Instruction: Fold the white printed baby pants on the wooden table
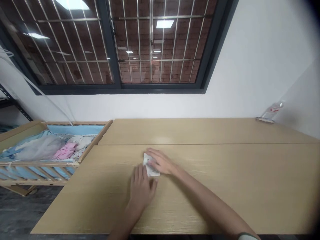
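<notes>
A small white piece of paper with faint marks point(153, 171) lies on the wooden table point(225, 180), a little left of the middle of the view. My right hand point(160, 161) rests over its upper right part, fingers stretched out and pointing left. At the paper's lower left edge is my left hand point(142, 186), its fingers extended forward and touching or nearly touching that edge. Both palms face down. Part of the paper is covered by the right hand's fingers, so I cannot tell whether it is one sheet or folded.
To the left stands a wooden crib point(97, 138) with blue lining, a pink cloth point(65, 151) and other bedding. A clear plastic bottle point(271, 111) is at the table's far right corner. Behind the table is a white wall with a barred window point(160, 88). A seam crosses the tabletop.
</notes>
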